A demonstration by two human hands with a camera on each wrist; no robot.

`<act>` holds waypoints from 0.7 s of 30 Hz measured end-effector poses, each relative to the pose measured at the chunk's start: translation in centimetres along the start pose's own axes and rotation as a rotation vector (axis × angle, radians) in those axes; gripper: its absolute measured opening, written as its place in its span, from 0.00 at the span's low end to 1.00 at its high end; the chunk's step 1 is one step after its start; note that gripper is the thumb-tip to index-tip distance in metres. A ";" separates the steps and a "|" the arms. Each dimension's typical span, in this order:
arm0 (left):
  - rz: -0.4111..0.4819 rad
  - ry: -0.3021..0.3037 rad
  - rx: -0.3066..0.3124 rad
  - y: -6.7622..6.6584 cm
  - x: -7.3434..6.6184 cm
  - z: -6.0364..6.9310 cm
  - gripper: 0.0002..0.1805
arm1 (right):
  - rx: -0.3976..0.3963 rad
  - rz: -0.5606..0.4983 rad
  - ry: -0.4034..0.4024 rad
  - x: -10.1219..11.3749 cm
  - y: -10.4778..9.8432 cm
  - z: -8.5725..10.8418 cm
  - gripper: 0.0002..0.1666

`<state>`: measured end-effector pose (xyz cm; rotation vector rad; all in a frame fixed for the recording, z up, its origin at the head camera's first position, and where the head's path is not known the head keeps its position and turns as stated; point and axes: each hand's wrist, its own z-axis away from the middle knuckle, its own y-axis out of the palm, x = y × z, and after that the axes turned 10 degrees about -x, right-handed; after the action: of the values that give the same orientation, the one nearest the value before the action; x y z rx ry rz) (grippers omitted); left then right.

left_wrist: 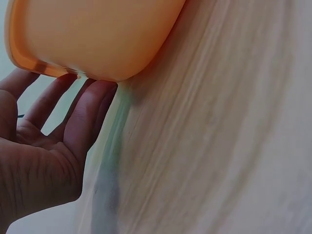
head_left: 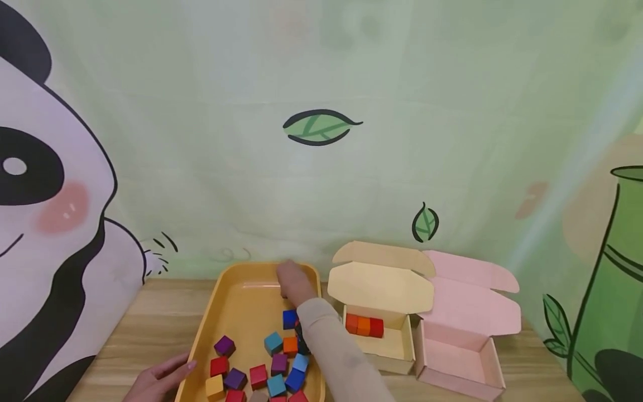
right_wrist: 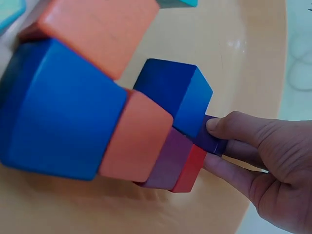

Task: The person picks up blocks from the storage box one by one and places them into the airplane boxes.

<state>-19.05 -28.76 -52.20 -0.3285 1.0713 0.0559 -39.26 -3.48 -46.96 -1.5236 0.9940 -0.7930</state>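
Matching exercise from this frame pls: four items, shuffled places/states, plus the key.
1. Bare left hand
2. Bare right hand
3. Pale yellow cardboard box
4. Pink cardboard box

A. Holds a row of red and orange cubes
B. Pinches a dark purple cube
C. Rightmost container in the head view
D. At the left edge of the yellow plastic tray

Pairs: 1-D, 2-B, 3-A, 4-C

A pale green, faintly creased backdrop fills most of the frame. A large printed panda takes the left side, leaves dot the centre, and a green stalk rises lower right beneath a pale diagonal streak. Below runs a wood-grain bench.
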 end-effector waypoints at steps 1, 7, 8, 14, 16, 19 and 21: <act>0.004 -0.001 -0.001 0.0 0.0 0.0 0.49 | 0.005 -0.006 -0.005 -0.1 -0.1 0.0 0.15; -0.010 0.000 0.005 -0.1 -0.2 -0.5 0.47 | 0.058 -0.058 -0.048 -1.2 -1.1 0.1 0.21; -0.021 -0.003 0.010 -0.1 -0.2 -0.5 0.48 | 0.065 -0.070 -0.057 -1.4 -1.4 0.2 0.23; -0.038 -0.028 0.003 -0.2 0.5 -0.7 0.50 | 0.090 -0.131 -0.172 -2.1 -5.0 1.6 0.15; 0.003 -0.034 -0.018 0.0 0.8 -0.6 0.47 | 0.080 -0.119 -0.222 -2.7 -6.4 2.4 0.06; 0.043 -0.037 -0.033 0.1 0.8 -0.6 0.46 | 0.048 -0.122 -0.268 -4.1 -8.5 3.8 0.06; 0.047 -0.036 -0.034 0.1 0.7 -0.7 0.46 | 0.038 -0.148 -0.285 -5.3 -9.7 4.7 0.08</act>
<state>-19.33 -28.96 -53.16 -0.3320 1.0428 0.1220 -35.66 3.78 -38.14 -1.6373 0.6595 -0.6694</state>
